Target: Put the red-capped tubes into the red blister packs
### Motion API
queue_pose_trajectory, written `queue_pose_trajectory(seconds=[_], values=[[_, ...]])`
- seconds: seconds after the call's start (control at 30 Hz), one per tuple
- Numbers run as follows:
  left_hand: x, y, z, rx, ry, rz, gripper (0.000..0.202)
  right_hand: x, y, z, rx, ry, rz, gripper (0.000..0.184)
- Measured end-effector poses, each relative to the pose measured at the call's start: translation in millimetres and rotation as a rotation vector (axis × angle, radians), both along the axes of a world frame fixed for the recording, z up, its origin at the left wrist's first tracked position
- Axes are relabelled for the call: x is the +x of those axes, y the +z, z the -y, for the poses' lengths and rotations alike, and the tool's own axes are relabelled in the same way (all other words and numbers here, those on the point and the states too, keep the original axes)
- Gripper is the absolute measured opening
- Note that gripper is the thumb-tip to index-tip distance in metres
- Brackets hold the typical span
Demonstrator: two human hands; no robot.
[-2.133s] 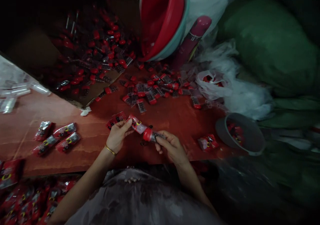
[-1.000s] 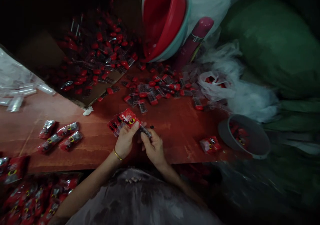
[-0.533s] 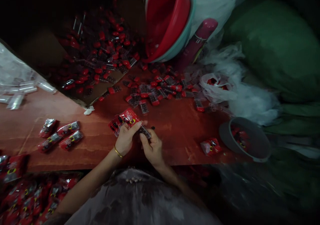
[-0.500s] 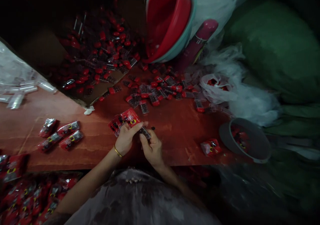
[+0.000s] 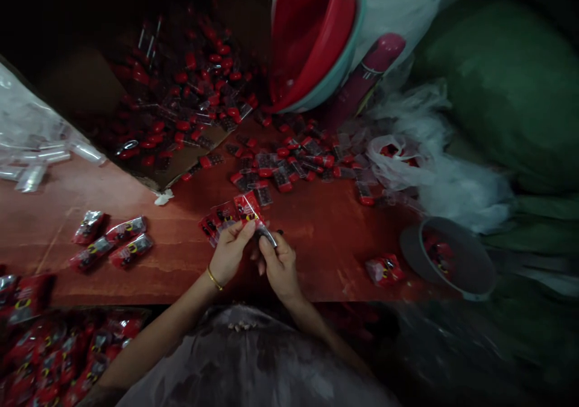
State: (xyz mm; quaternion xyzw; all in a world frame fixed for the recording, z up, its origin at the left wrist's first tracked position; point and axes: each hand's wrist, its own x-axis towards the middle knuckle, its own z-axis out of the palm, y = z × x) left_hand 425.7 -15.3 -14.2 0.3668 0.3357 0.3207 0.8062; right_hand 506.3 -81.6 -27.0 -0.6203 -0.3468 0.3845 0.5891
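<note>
Above the table's near edge, my left hand is closed, pinching a red printed packet between thumb and fingers. My right hand is closed on a small clear container with dark contents, right at the packet's lower end. Whether the container is inside the packet's mouth I cannot tell, as the fingers cover it. A few more flat red packets lie fanned out just beyond my left fingers. Past them, many clear containers with red caps are heaped on the table.
A cardboard box on its side spills more red-capped containers. Filled packets lie at left, with more below the edge. At right stand a grey bowl and one packet. Red basin, pink bottle and plastic bags sit behind.
The packet in my left hand has swung more upright, apart from the fanned ones. My right thumb has moved up along the container, which now sits closer against the packet. The view shifted slightly.
</note>
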Motion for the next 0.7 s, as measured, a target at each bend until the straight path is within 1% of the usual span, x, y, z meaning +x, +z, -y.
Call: queue_pose_trajectory(seconds=[0.1, 0.2, 0.27, 0.37, 0.43, 0.53, 0.63, 0.7], values=[[0.6, -4.8, 4.0, -0.034, -0.014, -0.001, 0.030, 0.1, -2.1, -0.6, -0.008, -0.035, 0.049, 0.028], [0.2, -4.4, 3.6, -0.033, -0.005, -0.022, 0.030, 0.9, -4.7, -0.3, -0.008, -0.027, 0.077, 0.027], [0.4, -1.4, 0.5, -0.017, 0.033, -0.036, 0.030, 2.1, -5.2, 0.4, -0.013, 0.013, 0.110, 0.026], [1.8, 2.2, -3.9, 0.014, 0.132, -0.046, 0.027, 2.5, -4.6, 1.2, -0.024, 0.070, 0.176, 0.022], [2.5, 2.0, -4.5, 0.012, 0.134, -0.051, 0.027, 0.6, -4.8, 1.0, -0.028, 0.060, 0.167, 0.023], [0.8, -0.7, -3.3, -0.027, 0.040, -0.051, 0.033, -5.1, -7.4, -1.6, -0.038, 0.035, 0.028, 0.027], [-4.6, -1.9, -4.2, -0.042, -0.083, -0.069, 0.043, -9.5, -10.3, -6.8, -0.019, 0.073, -0.213, 0.030], [-8.6, -1.0, -6.9, -0.039, -0.134, -0.049, 0.046, -9.3, -10.6, -10.2, 0.007, 0.097, -0.321, 0.029]])
